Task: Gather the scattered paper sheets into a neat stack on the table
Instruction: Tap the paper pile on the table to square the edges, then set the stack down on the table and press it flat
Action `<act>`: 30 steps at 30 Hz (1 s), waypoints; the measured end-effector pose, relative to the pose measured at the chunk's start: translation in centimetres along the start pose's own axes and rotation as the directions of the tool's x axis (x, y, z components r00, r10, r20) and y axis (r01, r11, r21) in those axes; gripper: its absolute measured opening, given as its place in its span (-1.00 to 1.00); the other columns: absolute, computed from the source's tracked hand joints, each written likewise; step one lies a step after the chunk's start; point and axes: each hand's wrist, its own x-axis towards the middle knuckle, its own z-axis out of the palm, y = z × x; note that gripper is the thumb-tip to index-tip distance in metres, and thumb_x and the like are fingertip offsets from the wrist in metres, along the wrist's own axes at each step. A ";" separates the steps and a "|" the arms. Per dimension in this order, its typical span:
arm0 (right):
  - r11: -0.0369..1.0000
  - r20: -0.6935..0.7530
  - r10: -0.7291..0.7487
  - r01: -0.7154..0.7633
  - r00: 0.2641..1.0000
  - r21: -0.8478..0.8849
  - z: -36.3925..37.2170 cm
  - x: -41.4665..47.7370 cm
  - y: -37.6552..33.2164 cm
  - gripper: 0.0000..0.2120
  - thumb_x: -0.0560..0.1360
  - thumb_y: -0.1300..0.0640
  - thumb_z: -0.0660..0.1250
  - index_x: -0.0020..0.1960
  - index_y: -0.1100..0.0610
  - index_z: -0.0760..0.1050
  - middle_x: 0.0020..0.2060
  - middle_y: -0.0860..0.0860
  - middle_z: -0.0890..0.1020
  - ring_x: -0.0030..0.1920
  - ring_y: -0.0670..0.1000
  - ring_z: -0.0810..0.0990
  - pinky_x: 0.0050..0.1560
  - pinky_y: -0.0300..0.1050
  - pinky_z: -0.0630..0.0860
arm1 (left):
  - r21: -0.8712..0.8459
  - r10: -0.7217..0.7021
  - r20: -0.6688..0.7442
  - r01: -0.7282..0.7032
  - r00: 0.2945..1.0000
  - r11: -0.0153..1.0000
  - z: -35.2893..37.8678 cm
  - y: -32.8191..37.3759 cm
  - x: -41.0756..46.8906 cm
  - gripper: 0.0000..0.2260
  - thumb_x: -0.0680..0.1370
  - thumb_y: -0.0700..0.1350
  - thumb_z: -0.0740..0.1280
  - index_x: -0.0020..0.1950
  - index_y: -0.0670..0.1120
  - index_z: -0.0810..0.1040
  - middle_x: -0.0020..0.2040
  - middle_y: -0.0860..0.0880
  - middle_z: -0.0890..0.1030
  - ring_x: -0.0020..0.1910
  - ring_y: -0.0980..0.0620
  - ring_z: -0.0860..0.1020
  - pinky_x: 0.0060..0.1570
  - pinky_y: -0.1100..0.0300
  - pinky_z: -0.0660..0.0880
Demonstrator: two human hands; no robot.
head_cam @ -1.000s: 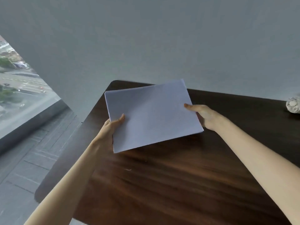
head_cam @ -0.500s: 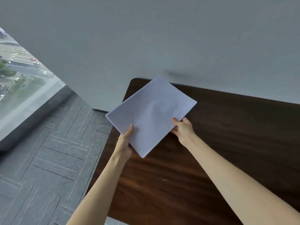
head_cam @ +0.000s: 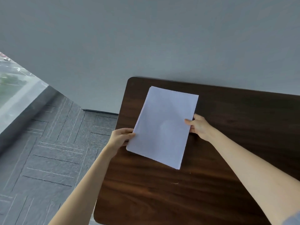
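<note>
**Paper stack held at both long edges over the bench's far left corner**

Nearest, at 6 o'clock, the dark wood bench shows its rounded near-left corner. Its left edge runs up and away toward 12 o'clock, and the bare wood between the two forearms is open apart from a small pale fleck. To the right, toward 3 o'clock, the top goes on out of view. At 9 o'clock, past the left edge, there is only grey patterned floor, and the left forearm crosses above it.

The left grip sits right at that left edge. Its thumb lies on top of the paper stack and its fingers are tucked beneath, clamped on the stack's left long edge at about 8 o'clock of the sheets. The right grip is clamped the same way on the opposite long edge at about 3 o'clock, thumb on top and fingers curled under.

Between them the stack is tilted, with its near corner pointing to 5 o'clock and its sides looking flush. It lies over the far left part of the bench, close to the left edge. I cannot tell whether it rests on the wood or is held just above it.

Beyond the stack's far short edge is a narrow strip of bench, then the rounded far-left corner and the back edge against a plain grey wall. A window sits at 9 to 10 o'clock.
</note>
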 end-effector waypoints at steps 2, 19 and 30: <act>0.997 -0.003 -0.006 0.006 1.000 -0.073 0.3 0.4 -0.7 -0.70 0.60 0.28 0.25 0.30 0.08 0.46 0.12 0.00 0.61 0.08 0.02 0.60 -0.08 -0.10 0.55 | 0.136 0.010 0.018 -0.013 1.000 0.991 0.1 0.9 0.6 -0.89 0.47 -0.25 0.47 -0.02 -0.18 0.66 -0.08 -0.11 0.71 -0.04 -0.08 0.69 -0.14 0.15 0.64; 0.857 -0.255 -0.315 0.159 0.914 -0.491 4.2 -1.7 1.2 -0.55 0.50 0.26 0.37 0.37 0.12 0.38 0.26 0.08 0.35 0.12 -0.01 0.44 0.07 -0.14 0.46 | 0.469 0.156 -0.202 -0.044 0.967 0.882 1.3 1.2 1.3 -0.80 0.37 -0.21 0.55 -0.05 -0.11 0.65 -0.16 0.00 0.66 -0.15 -0.04 0.65 -0.10 -0.06 0.64; 0.905 -0.290 -0.262 0.130 0.921 -0.406 6.1 -8.5 8.1 -0.37 0.49 0.36 0.35 0.48 0.15 0.19 0.43 0.08 0.32 0.40 0.07 0.37 0.38 0.03 0.39 | 0.490 0.288 -0.094 -0.208 0.953 0.847 2.2 -1.2 -3.4 -0.46 0.53 -0.42 0.22 0.50 -0.14 0.28 0.37 -0.17 0.49 0.34 -0.12 0.47 0.27 0.09 0.43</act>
